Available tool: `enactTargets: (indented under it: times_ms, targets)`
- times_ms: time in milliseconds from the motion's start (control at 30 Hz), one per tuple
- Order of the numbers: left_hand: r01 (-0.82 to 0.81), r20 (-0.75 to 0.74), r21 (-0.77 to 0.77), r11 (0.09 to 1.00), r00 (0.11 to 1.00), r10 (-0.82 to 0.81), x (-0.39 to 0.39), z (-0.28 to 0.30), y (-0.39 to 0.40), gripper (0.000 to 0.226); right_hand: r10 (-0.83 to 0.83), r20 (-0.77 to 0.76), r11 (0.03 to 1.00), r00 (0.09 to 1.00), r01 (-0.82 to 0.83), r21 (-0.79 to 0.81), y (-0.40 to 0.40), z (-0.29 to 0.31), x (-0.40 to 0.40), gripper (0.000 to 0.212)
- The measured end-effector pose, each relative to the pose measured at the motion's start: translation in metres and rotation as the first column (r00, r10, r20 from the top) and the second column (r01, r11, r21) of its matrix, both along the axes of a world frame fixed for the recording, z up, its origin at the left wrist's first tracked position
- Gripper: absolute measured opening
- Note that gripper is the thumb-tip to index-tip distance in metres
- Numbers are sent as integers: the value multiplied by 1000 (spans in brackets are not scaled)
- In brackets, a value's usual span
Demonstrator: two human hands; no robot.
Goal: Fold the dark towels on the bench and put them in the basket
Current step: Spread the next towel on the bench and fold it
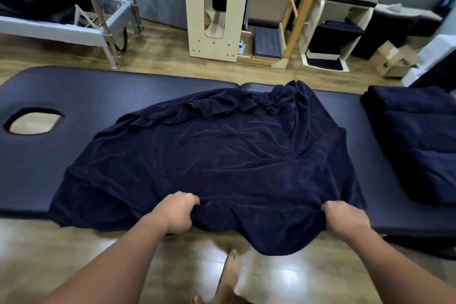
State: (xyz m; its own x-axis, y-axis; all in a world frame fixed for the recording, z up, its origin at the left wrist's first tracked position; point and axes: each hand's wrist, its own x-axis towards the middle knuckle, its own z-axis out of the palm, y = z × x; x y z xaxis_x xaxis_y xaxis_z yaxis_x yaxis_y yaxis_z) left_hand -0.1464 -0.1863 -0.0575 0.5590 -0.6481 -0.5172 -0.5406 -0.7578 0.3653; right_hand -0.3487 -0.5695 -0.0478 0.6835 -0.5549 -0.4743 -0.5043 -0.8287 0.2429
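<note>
A large dark navy towel (217, 155) lies spread and wrinkled across the dark padded bench (49, 160), bunched at its far edge, with its near edge hanging over the bench's front side. My left hand (176, 212) grips the towel's near edge left of centre. My right hand (345, 217) grips the same edge further right. Between them the cloth sags toward the floor. More dark towels (419, 136) sit piled on the bench's right end. No basket is visible.
The bench has a face hole (33, 121) at its left end. Beyond it stand a metal-framed exercise machine (98, 20), a wooden arch unit (214, 7), a ladder (301, 7), white shelves (345, 20) and a cardboard box (392, 59). My bare foot (230, 271) is on the wooden floor.
</note>
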Motion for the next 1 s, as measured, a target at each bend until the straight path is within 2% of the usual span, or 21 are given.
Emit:
enactTargets:
  times_ms: [100,233,300,400,433,500,567,633,767,1000]
  targets:
    - [-18,55,26,999,998,17,-23,2,7,25,9,5,1000,1000,-9,-10,11,-2,-30,40]
    - [12,217,118,993,975,-37,-62,12,3,34,13,-3,1000,1000,-13,0,11,6,-59,36]
    - [22,129,132,991,991,-39,-78,13,1,36,33,-106,997,994,-24,78,11,10,-68,35]
    - [44,-114,162,986,993,-26,-95,8,0,22,91,-351,971,932,-4,241,10,11,-75,43]
    - [15,-177,157,987,984,13,-98,7,1,26,92,-387,965,918,13,261,9,9,-75,46]
    - [-66,-194,101,993,977,84,-105,8,-2,34,86,-279,966,957,-12,259,9,6,-78,39]
    - [-108,-98,42,993,989,111,-110,14,-10,25,68,-58,968,996,-52,246,8,6,-74,24]
    - [-127,6,6,992,992,127,-108,20,-18,17,41,66,960,997,-58,273,9,8,-64,28]
    - [-176,56,3,984,983,175,-93,33,-33,13,17,151,934,988,-70,351,13,16,-36,50]
    - [-205,92,17,979,975,203,-37,27,-56,10,-45,236,893,971,-67,444,24,11,31,65]
